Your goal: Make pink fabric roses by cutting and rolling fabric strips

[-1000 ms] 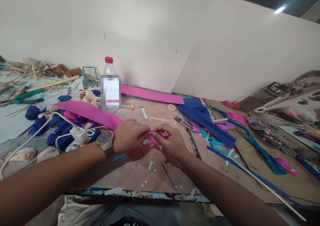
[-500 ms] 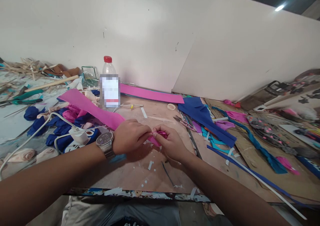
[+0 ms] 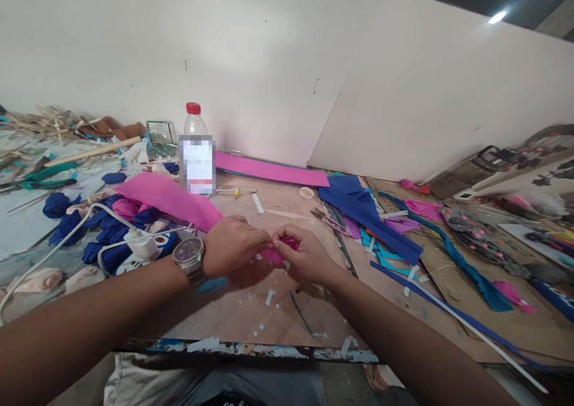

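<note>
My left hand (image 3: 235,244), a watch (image 3: 188,252) on its wrist, pinches a pink crepe paper strip (image 3: 173,201) with thumb and finger. The strip's loose end stretches out to the left over a heap of blue and pink paper rosettes (image 3: 110,229). My right hand (image 3: 309,256) is closed around a bunched pink part (image 3: 274,255), probably the same strip rolled up. Both hands' fingertips meet just above the wooden board (image 3: 251,316). My fingers partly cover the folds.
A red-capped bottle (image 3: 194,122) stands by the wall beside a flat pink strip (image 3: 273,170). Small scissors (image 3: 332,220) and blue paper (image 3: 372,214) lie to the right. At left, a white cable (image 3: 49,244) runs to a power strip (image 3: 146,247); pliers (image 3: 49,176) lie beyond.
The strip's loose end has shifted right and lower, uncovering a blue rosette behind it. Both hands stay close together, with slight finger movement on the pink bunch.
</note>
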Demonstrator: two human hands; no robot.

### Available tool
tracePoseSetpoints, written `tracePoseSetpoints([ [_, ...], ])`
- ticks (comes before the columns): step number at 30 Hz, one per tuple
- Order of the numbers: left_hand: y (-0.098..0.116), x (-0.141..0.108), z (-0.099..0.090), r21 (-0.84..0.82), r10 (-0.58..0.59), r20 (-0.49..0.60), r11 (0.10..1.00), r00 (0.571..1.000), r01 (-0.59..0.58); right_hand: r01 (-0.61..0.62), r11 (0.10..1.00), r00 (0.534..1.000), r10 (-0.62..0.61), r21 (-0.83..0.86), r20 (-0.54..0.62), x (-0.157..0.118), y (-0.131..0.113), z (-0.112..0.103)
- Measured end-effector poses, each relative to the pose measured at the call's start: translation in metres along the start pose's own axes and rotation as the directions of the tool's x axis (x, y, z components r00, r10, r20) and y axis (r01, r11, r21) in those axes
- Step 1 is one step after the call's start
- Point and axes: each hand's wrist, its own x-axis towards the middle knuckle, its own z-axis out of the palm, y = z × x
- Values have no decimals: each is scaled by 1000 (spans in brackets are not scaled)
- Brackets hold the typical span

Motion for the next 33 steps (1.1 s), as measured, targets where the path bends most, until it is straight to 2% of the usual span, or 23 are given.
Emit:
tracePoseSetpoints([
  [4, 5, 0, -11, -44, -148, 50, 988, 988, 151, -39, 990, 999, 38, 135, 14, 0, 1, 5],
  [8, 6, 3, -22, -210, -238, 110, 944, 965, 256, -32, 992, 999, 36, 121, -33, 2, 0, 1],
  [18, 5, 5, -24, -333, -233, 166, 901, 958, 277, 0, 1000, 998, 0, 6, -65, 2, 0, -3],
  [23, -1, 8, -29, -361, -230, 241, 881, 943, 307, -5, 994, 999, 11, 113, -51, 4, -2, -4],
  [27, -6, 8, -29, -395, -224, 259, 863, 940, 314, -18, 989, 998, 26, 144, -50, 4, 0, -3],
  [33, -5, 7, -27, -410, -216, 287, 853, 933, 323, 1, 1000, 998, 0, 14, -55, 2, 5, -2],
])
